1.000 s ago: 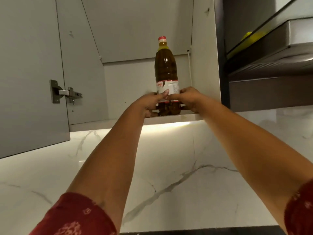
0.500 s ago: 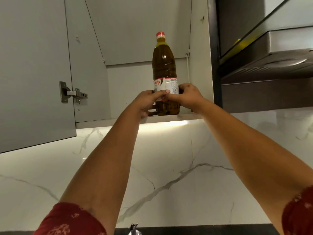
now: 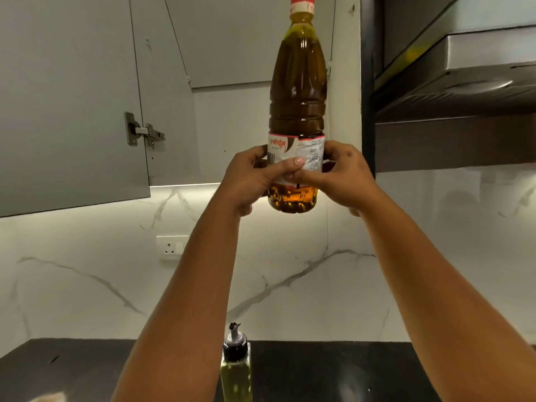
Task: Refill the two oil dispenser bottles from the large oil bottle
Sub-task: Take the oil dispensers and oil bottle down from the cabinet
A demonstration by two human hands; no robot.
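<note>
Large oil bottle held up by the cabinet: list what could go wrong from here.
1. Both hands, left and right, take the large oil bottle only around its low label; tall and nearly full, it could tip in that grip.
2. The dispenser bottle stands on the dark counter almost directly below; lowering straight down could knock it over.
</note>
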